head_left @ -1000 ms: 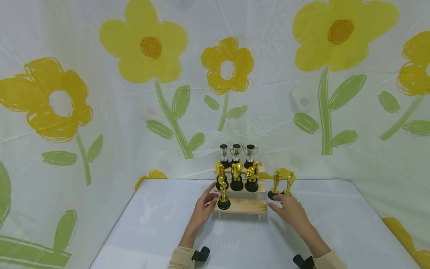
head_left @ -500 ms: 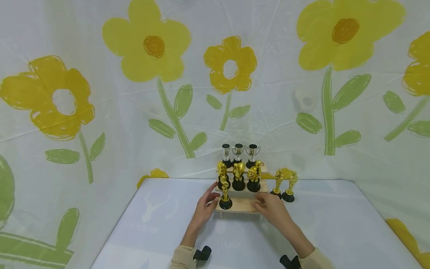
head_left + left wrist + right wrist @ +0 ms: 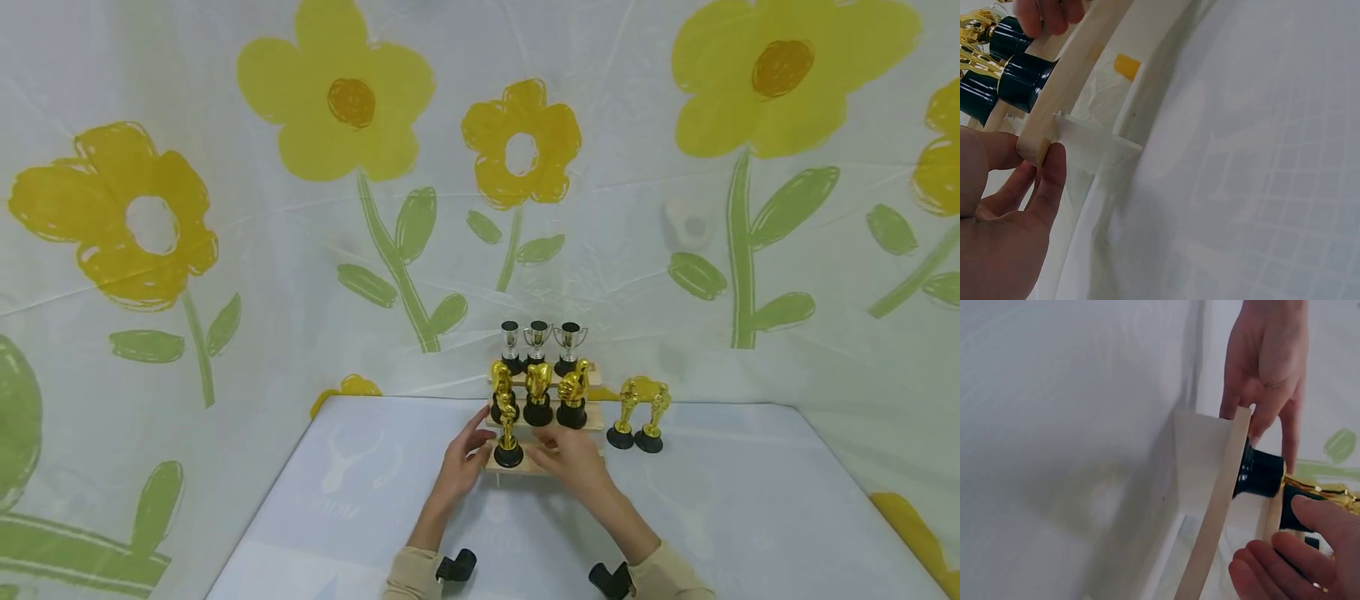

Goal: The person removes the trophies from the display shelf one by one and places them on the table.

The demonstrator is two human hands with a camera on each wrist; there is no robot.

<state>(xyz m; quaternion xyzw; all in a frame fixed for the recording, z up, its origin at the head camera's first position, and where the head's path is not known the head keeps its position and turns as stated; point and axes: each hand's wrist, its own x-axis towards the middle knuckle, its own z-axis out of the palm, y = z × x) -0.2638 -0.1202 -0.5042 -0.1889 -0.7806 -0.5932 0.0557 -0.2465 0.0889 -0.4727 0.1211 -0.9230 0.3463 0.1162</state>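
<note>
A three-tier wooden display shelf (image 3: 1075,72) stands on the table. My left hand (image 3: 459,465) pinches the left end of its lowest board, thumb above and fingers below in the left wrist view. A gold figurine trophy (image 3: 507,440) with a round black base stands upright at that board's left end. My right hand (image 3: 577,460) is over the same board, to the right of this trophy. In the right wrist view, the right hand's fingers (image 3: 1260,569) are loosely bent, thumb apart, with nothing between them. Three gold trophies (image 3: 538,402) on black bases fill the middle tier.
Three silver cups (image 3: 538,335) stand on the top tier. Two more gold figurine trophies (image 3: 652,429) stand on the white table (image 3: 360,500), right of the shelf. A flower-print curtain (image 3: 600,250) hangs behind the table.
My right hand has moved left from the two figurine trophies on the table to the lowest board, beside the trophy there. The left hand has stayed at the board's end.
</note>
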